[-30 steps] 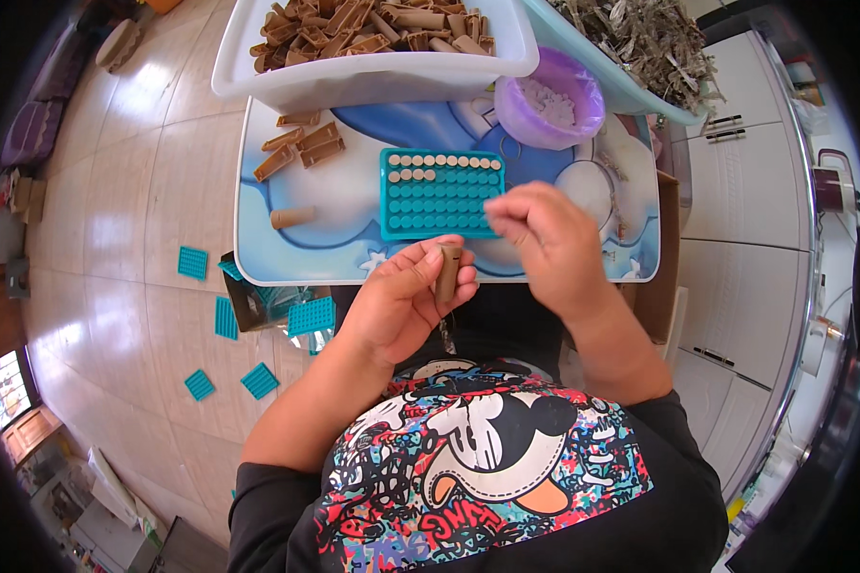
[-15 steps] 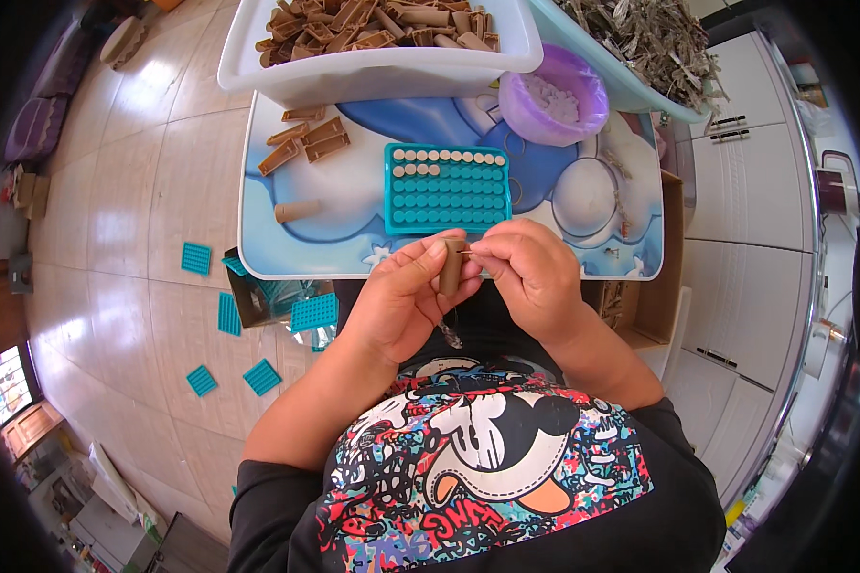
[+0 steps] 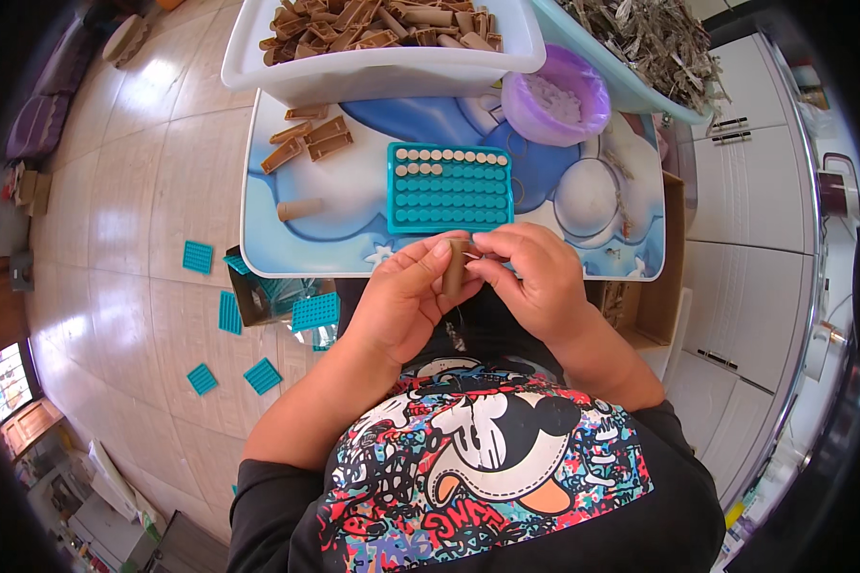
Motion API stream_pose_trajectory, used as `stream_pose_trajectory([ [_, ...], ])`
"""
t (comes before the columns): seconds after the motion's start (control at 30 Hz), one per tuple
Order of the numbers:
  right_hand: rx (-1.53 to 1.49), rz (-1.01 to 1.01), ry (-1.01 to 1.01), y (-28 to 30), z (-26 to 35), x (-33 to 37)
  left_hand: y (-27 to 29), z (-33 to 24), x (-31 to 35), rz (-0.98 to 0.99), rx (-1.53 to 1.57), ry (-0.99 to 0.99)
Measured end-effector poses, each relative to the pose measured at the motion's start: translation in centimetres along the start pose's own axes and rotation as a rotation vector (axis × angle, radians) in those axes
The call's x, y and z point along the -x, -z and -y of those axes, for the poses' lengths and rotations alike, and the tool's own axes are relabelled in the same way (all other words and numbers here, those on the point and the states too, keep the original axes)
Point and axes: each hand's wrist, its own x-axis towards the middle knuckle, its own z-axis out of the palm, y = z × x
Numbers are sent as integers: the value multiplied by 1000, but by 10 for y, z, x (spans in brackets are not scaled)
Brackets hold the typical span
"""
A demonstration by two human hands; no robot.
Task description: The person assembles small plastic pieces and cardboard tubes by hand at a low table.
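Note:
My left hand (image 3: 403, 291) is closed around a brown, rounded plastic piece (image 3: 455, 269), held upright just off the table's near edge. Pinched together at its right side, the thumb and forefinger of my right hand (image 3: 537, 277) grip something thin, too small to name. A thin dark strand (image 3: 457, 336) hangs beneath the brown piece. Beyond my hands lies a teal tray (image 3: 452, 201) with rows of round spots; pale discs (image 3: 449, 155) sit along its far row and part of the row below.
Loose brown pieces (image 3: 327, 138) lie on the table's left side, a single one (image 3: 299, 209) nearer. A white bin (image 3: 382, 78) of similar pieces stands behind, with a purple-lined bowl (image 3: 597, 113) to its right. Teal trays (image 3: 262, 375) lie on the floor at left.
My right fingertips have shifted slightly at the brown piece's side, and the hanging strand has swung a little. My left hand keeps its hold.

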Motion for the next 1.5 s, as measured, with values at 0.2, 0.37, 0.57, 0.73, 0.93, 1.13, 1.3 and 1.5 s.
stream_pose_trajectory([
  [0.2, 24, 10, 85, -2, -3, -1, 2, 4, 1, 16, -20, -10],
  [0.37, 34, -8, 115, -5, -3, -1, 5, 5, 0, 4, -2, -28],
  [0.57, 36, 1, 84, -2, -1, 0, 2, 5, 1, 7, -25, -35],
  [0.73, 60, 3, 117, -4, 0, -1, 2, 7, 1, -17, -54, -57],
  [0.93, 25, 25, 94, -4, -3, -1, 5, 4, 2, -22, -84, -48],
  [1.13, 53, 15, 97, -6, 0, -1, 6, 5, 0, 27, -94, -56],
  [1.3, -78, 65, 28, 2, -2, -2, 0, -2, 7, 10, -147, -35],
  [1.5, -506, 206, -108, 17, -8, -4, -13, -10, 13, 133, -221, 72],
])
